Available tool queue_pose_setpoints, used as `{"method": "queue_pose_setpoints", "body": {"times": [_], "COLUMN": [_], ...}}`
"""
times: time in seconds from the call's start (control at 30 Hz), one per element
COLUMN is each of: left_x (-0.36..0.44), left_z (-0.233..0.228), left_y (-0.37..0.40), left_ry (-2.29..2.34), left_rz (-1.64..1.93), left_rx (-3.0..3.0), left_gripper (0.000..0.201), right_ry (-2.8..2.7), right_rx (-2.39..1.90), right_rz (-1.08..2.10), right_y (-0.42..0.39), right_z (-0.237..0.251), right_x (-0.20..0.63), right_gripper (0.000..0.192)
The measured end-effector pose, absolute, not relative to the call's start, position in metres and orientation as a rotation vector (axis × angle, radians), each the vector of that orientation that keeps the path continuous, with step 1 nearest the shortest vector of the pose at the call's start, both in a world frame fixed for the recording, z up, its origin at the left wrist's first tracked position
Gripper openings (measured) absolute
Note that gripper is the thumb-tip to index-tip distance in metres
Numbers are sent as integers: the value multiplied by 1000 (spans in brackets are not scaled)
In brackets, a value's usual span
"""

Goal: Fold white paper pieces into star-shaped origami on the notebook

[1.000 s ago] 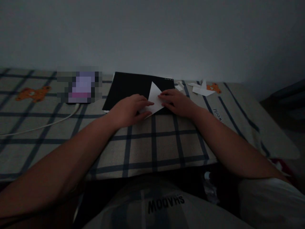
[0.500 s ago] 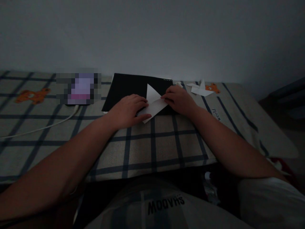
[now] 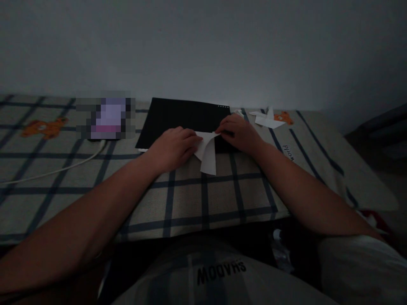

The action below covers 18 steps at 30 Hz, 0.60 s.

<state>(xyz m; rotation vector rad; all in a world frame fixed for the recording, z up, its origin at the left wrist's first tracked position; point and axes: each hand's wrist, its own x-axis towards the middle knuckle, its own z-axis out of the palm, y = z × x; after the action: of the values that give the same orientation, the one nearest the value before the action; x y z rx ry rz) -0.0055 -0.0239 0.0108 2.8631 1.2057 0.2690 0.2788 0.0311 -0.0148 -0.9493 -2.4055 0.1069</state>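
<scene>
— Both hands are working on one sheet: the left hand (image 3: 174, 146) is lying curled over the near left part of the white paper (image 3: 208, 153), fingers pressing it down, and the right hand (image 3: 239, 132) is pinching its far right corner between thumb and fingertips.

— Where is the paper sitting?

— Half on the black board (image 3: 182, 118), half drooping over the checked bedspread (image 3: 203, 199) towards the near side. It is looking very light and thin, bending under its own weight, so it is probably creasing or tearing easily.

— So where would one hold it?

— I judge by the edges and corners, with a flat palm steadying the middle; it likely slides on the smooth board. Other folded paper shapes (image 3: 267, 120) are lying far right, a white cable (image 3: 57, 169) on the left.
</scene>
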Motion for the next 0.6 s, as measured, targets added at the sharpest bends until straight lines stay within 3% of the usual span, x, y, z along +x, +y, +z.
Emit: {"method": "queue_pose_setpoints", "body": {"times": [0.6], "left_x": [3], "left_z": [10], "left_y": [-29], "left_ry": [1379], "left_rz": [273], "left_rx": [2799], "left_gripper": [52], "right_ry": [-2491], "right_rx": [-1066], "right_rz": [-19], "right_y": [23], "right_z": [-7], "right_x": [271], "right_gripper": [30]}}
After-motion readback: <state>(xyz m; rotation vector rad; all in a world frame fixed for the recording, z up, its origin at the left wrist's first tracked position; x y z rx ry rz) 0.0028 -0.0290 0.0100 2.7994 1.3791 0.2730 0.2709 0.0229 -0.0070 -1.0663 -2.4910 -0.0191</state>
